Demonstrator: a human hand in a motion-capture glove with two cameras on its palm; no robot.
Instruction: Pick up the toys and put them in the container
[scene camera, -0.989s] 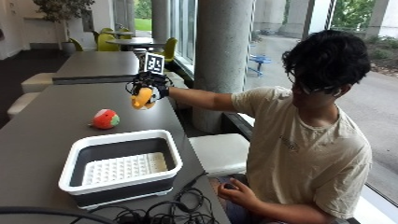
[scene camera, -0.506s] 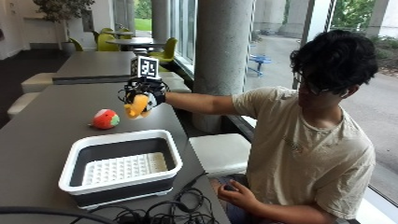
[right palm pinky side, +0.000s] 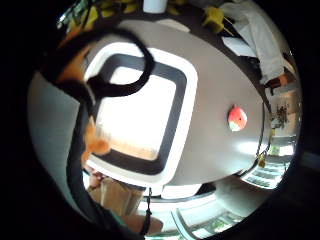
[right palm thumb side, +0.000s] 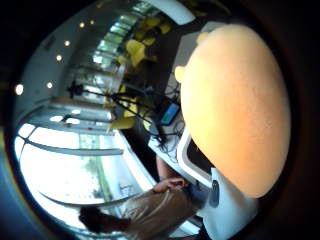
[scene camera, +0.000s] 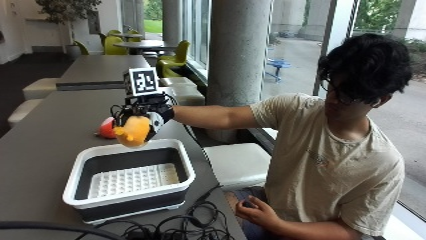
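Black glove, beige T-shirt

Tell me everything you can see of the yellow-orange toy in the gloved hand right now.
The rounded, soft-looking yellow-orange plush toy has a fuzzy surface, paler yellow at one end with small nubs, shading to orange. The black-gloved right hand grips it from above, fingers curled round its upper part. It hangs in the air over the far rim of the white and dark grey rectangular plastic container, touching nothing but the hand. In the thumb side palm view it fills much of the picture. Its underside detail cannot be made out.
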